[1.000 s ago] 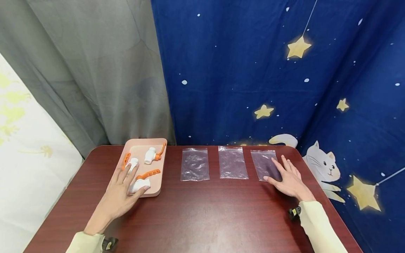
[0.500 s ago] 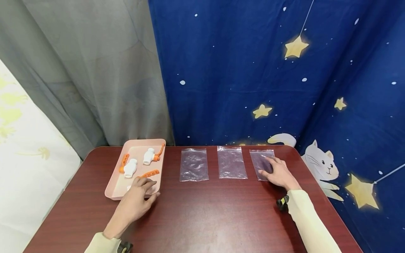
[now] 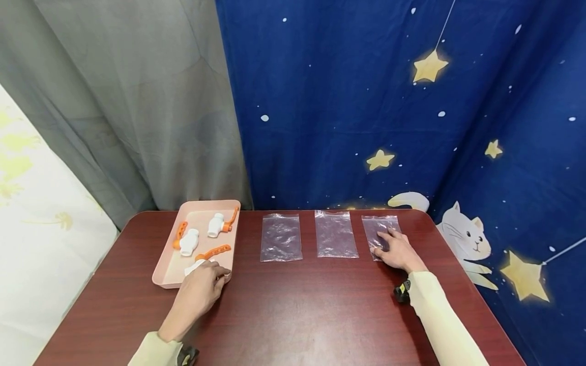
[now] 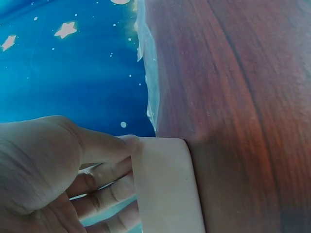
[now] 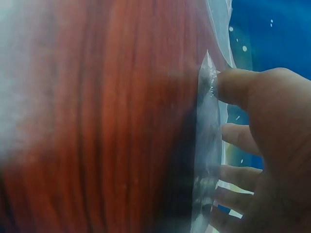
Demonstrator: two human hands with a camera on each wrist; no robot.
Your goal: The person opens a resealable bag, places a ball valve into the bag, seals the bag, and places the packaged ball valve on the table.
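Reddish table (image 3: pixel 316 315) — left fingers (image 4: pixel 104 196) grip pink tray (image 4: pixel 167 184).

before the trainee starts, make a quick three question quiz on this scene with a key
1. How many clear bags lie on the table?
2. True or false: the right hand touches the rightmost bag.
3. Which is nearest the left hand?
A) the curtain
B) the tray
C) the printed cat

Key: 1. Three; 2. True; 3. B
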